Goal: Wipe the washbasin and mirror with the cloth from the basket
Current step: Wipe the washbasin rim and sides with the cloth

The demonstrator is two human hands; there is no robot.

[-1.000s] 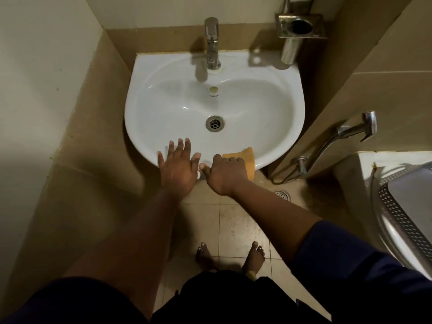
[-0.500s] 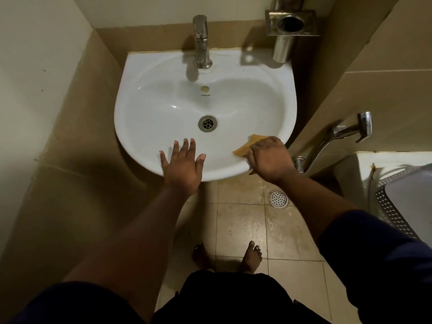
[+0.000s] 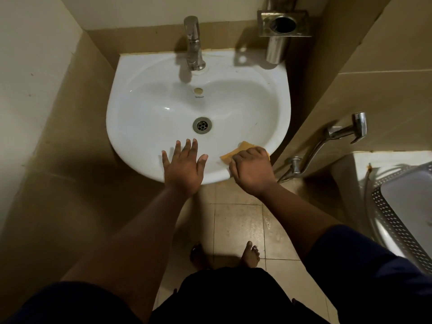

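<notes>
Since the earlier frames the right hand (image 3: 253,170) has carried the cloth (image 3: 236,152) from the middle of the near rim out to the near right curve of the washbasin (image 3: 145,113), and over the last half second it has barely shifted; the left hand (image 3: 184,168) has stayed planted on the near rim.

The right hand's fingers are curled down over the orange cloth, gripping it against the rim; only the cloth's far left corner shows past the knuckles, lying on the white slope inside the bowl. The left hand lies flat on the rim just left of the right hand, fingers straight and slightly spread, thumb out to the right, fingertips pointing toward the drain (image 3: 202,125).

At the far edge of the basin stands a metal tap (image 3: 193,43), and to its right a metal holder (image 3: 282,25) is fixed to the wall. A hand sprayer (image 3: 346,132) hangs on the tiled wall to the right. A perforated metal basket (image 3: 395,220) shows at the right edge. Bare feet (image 3: 250,253) stand on the floor tiles below.
</notes>
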